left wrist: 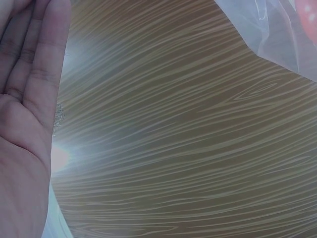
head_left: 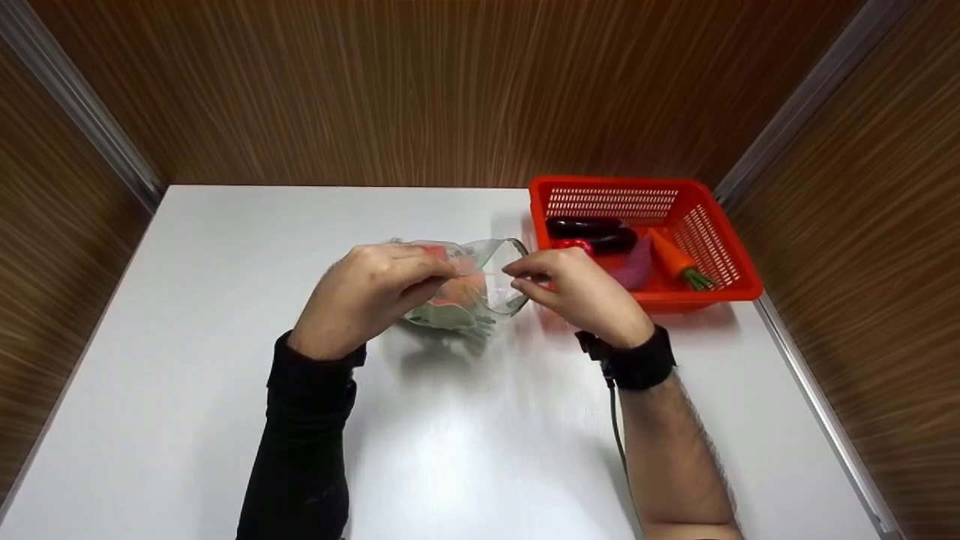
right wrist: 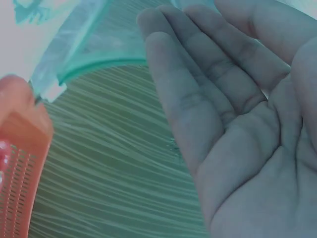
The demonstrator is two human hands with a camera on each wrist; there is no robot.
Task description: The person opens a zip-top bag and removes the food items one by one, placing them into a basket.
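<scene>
A white bench (head_left: 225,315) is seen from above, walled in by wood-grain panels (head_left: 450,82). Towards the left of its middle, the left hand (head_left: 367,296), on an arm in a black sleeve (head_left: 307,435), is curled over the left edge of a clear plastic bag (head_left: 480,281), and that edge is gripped between its fingers and thumb. The bag is held over the middle of the bench, its mouth opened towards the right; something orange and something pale green can be made out inside it, though what they are cannot be told. In the left wrist view only the straight side of the palm and a corner of the bag (left wrist: 282,34) are shown.

The right rim of the bag is pinched between the thumb and fingertips of the right hand (head_left: 577,289), on whose wrist a black band (head_left: 637,364) is worn. Just beside that hand, at the bench's right edge, a red basket (head_left: 712,232) is set. In it are laid a dark eggplant (head_left: 592,232), a small red item (head_left: 574,244), a purple piece (head_left: 636,266) and a carrot (head_left: 671,259) with its green top pointed towards the near wall.
</scene>
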